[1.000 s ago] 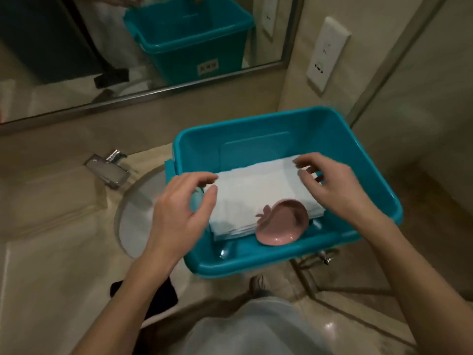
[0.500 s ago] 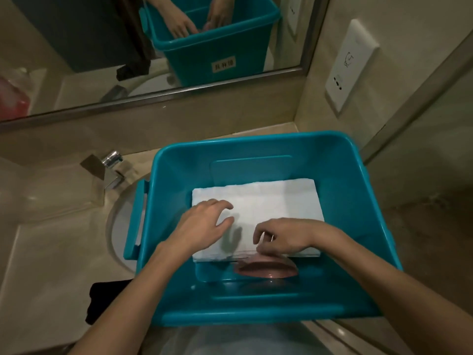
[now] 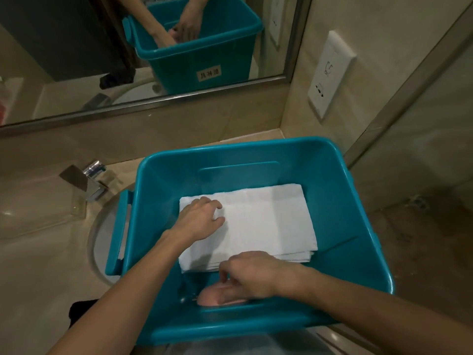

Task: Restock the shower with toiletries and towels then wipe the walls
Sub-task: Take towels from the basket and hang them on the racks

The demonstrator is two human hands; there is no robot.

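both hands are down in the teal bin (image 3: 337,213), which sits on the table (image 3: 38,278) partly over the sink (image 3: 95,242), just right of the faucet (image 3: 92,183). the left hand (image 3: 199,221) lies on the folded white towel (image 3: 256,221), fingers relaxed and a little spread, pressing its left side and gripping nothing. the right hand (image 3: 256,275) is at the pink dish (image 3: 215,295), fingers curled down onto it in what looks like a pinch at its rim, though the hand hides most of the contact. the dish rests on the bin floor against the near wall, just in front of the towel's near edge.

as for progress, this looks like the very start. the towel and the dish are the supplies and both are in the bin, so nothing here has reached the shower. no cloth or spray for the walls is in sight, so restocking and wiping both appear to lie ahead. my guess is the dish is about to be lifted out, or just shifted.

on writing: the mirror (image 3: 64,47) shows the bin's far side with a small white label (image 3: 210,73) carrying a few dark characters, reversed and too soft to read. the white wall socket plate (image 3: 327,75) bears a small drawn symbol above its holes and no words i can make out. no brand names anywhere.
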